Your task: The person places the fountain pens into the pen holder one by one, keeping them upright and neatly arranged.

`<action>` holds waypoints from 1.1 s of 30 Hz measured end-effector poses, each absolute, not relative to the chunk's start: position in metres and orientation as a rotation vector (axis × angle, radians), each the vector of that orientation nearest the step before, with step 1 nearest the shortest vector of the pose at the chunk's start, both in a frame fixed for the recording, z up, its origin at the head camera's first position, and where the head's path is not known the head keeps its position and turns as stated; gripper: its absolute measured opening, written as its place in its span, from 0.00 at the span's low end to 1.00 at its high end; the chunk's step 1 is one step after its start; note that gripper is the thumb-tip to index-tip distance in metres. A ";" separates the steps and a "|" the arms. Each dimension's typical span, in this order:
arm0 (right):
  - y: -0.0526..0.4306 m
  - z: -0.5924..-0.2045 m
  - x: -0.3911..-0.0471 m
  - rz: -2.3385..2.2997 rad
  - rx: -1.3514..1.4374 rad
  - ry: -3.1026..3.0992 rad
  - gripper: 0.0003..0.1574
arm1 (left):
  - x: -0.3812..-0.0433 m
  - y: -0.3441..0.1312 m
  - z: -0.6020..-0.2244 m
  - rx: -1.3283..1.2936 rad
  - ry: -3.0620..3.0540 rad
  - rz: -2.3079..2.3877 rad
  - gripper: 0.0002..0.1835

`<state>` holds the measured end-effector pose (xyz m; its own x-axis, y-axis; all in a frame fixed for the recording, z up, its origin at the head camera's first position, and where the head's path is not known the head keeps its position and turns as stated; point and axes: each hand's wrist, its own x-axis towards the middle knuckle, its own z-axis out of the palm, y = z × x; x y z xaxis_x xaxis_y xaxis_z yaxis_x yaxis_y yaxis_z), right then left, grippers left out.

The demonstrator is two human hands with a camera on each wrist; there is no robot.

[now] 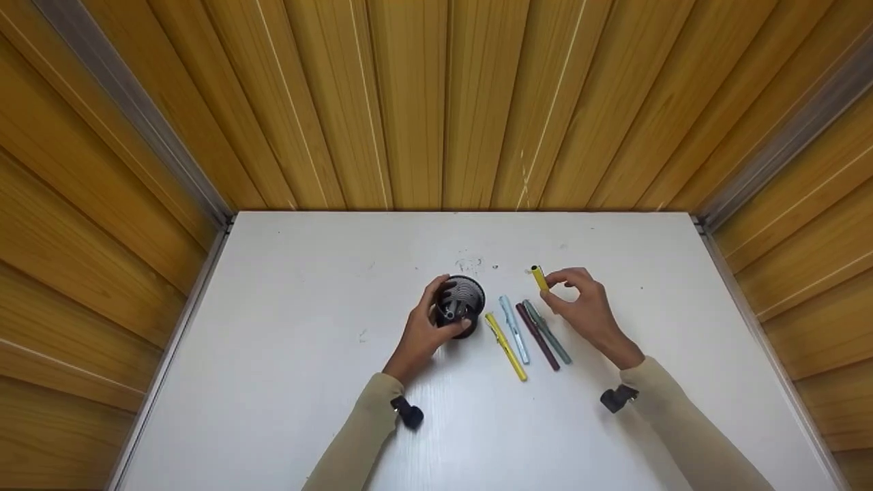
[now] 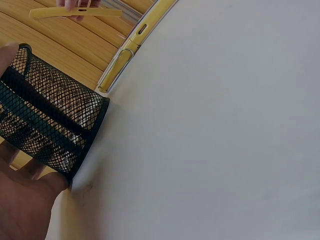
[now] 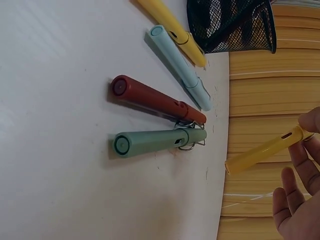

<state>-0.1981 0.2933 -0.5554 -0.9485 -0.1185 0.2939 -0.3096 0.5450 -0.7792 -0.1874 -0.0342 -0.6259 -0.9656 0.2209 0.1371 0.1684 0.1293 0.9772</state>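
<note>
My left hand [image 1: 417, 335] grips a black mesh pen holder [image 2: 57, 107] round its side, fingers on the far side and thumb on the near side. Dark long shapes show through its mesh, and the head view looks down into its round mouth. Raised off the table, my right hand [image 1: 588, 310] pinches a yellow pen [image 3: 265, 152] near one end between thumb and fingers. Between the hands lie a second yellow pen [image 1: 506, 346], a light blue pen [image 1: 515, 331], a dark red pen [image 1: 539, 337] and a grey-green pen [image 1: 549, 333]. The last two lie side by side, clips close together.
A white table [image 1: 273, 395] carries everything, with small dark marks [image 1: 469, 264] behind the pen holder. Wood-look panels [image 1: 409, 102] rise at its back and both sides, with grey metal posts [image 1: 164, 123] in the corners.
</note>
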 end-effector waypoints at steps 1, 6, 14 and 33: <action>0.292 -0.555 -0.198 1.363 0.359 -2.575 0.15 | -0.187 -0.034 -0.626 0.401 2.332 2.005 0.53; 0.288 -0.552 -0.198 1.351 0.375 -2.570 0.16 | -0.187 -0.034 -0.626 0.395 2.342 1.999 0.53; 0.279 -0.546 -0.197 1.377 0.428 -2.540 0.16 | -0.186 -0.035 -0.626 0.408 2.327 2.015 0.52; 0.252 -0.537 -0.198 1.423 0.538 -2.507 0.16 | -0.188 -0.034 -0.625 0.414 2.307 2.023 0.51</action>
